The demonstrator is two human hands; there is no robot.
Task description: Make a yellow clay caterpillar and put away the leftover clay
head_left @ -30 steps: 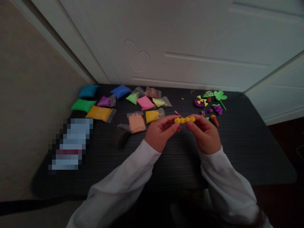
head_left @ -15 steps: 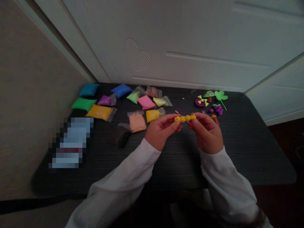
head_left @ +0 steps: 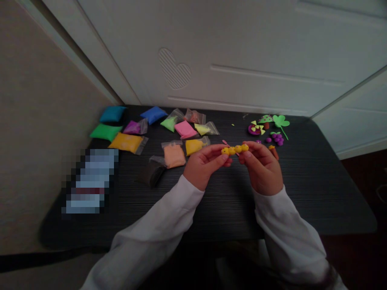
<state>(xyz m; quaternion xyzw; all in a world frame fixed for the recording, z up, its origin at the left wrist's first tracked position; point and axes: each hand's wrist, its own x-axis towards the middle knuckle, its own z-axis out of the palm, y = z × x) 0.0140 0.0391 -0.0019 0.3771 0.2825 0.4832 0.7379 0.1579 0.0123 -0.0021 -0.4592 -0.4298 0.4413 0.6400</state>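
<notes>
A chain of yellow clay balls [head_left: 234,150], up in the air above the dark table [head_left: 317,201], pinched at either end between thumb and curled fingers of the left hand [head_left: 204,167] and right hand [head_left: 263,169]. Left of the chain, bags of coloured clay [head_left: 174,156]; right of it, purple clay grapes [head_left: 277,139] and a green clay clover [head_left: 281,122].

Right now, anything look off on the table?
Yes: a pixelated patch at the left end of the dark table hides whatever lies there, so that spot can't be checked. Nothing else stands out.
</notes>
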